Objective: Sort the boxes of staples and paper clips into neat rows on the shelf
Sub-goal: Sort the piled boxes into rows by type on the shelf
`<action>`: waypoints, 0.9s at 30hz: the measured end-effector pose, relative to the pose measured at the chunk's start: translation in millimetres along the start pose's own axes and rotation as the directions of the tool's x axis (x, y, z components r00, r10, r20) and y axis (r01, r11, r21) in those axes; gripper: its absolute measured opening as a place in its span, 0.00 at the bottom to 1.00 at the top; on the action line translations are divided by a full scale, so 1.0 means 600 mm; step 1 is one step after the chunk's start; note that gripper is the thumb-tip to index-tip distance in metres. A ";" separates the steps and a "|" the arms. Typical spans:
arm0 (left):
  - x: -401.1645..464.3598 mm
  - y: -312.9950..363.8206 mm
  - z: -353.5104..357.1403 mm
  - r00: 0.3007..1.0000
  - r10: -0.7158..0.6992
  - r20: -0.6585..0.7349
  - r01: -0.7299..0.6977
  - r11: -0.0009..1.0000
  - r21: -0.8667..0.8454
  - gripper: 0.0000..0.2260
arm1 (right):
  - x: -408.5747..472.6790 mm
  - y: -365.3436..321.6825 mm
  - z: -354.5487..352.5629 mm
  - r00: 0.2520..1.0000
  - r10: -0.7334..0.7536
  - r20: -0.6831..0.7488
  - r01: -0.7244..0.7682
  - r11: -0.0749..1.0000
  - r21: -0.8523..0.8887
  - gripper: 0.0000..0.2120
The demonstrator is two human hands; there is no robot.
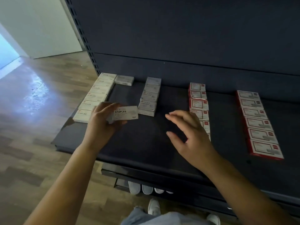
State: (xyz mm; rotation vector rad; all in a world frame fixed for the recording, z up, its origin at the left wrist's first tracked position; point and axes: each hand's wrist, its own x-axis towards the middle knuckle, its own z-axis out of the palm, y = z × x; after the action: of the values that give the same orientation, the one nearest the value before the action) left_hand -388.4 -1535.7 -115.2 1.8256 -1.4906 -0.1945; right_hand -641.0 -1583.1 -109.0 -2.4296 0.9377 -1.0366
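Left hand (103, 120) pinches white staples box (125, 113) above dark shelf (146, 143). Right hand (190, 133) beside red box row (199, 104), fingers spread, holding nothing.

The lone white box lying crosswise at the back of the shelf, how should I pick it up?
Pinch the lone white box across its two long sides, reaching down from above with the free right hand. It lies flat, its left end touches the left row, but its front and back edges are clear.
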 end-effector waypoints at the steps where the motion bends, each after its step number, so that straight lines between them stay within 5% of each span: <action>1: 0.009 -0.012 -0.003 1.000 0.007 0.015 -0.008 0.998 0.061 0.22 | 0.001 -0.003 0.004 1.000 0.005 0.001 -0.005 1.000 -0.002 0.20; 5: 0.048 -0.048 0.000 0.991 0.013 0.133 -0.061 0.931 0.361 0.09 | 0.003 -0.005 0.014 1.000 0.014 0.003 -0.014 0.999 -0.049 0.20; 11: 0.106 -0.039 0.015 0.977 -0.066 0.202 -0.066 0.809 0.584 0.12 | 0.021 -0.007 0.023 1.000 0.004 -0.001 -0.005 0.997 -0.074 0.19; 22: 0.207 -0.059 0.026 0.931 -0.212 0.297 -0.029 0.768 0.640 0.15 | 0.028 -0.011 0.038 0.998 0.061 0.003 -0.061 0.997 -0.050 0.21; 27: 0.221 -0.073 0.044 0.965 -0.194 0.178 0.070 0.840 0.538 0.11 | 0.027 -0.008 0.034 0.997 0.083 0.005 -0.082 0.995 -0.057 0.22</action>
State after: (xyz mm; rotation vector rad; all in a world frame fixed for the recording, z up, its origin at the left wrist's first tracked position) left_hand -327.8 -1664.5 -116.9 2.4214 -1.6915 -0.0588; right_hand -615.3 -1589.8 -112.0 -2.4163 1.0697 -0.9846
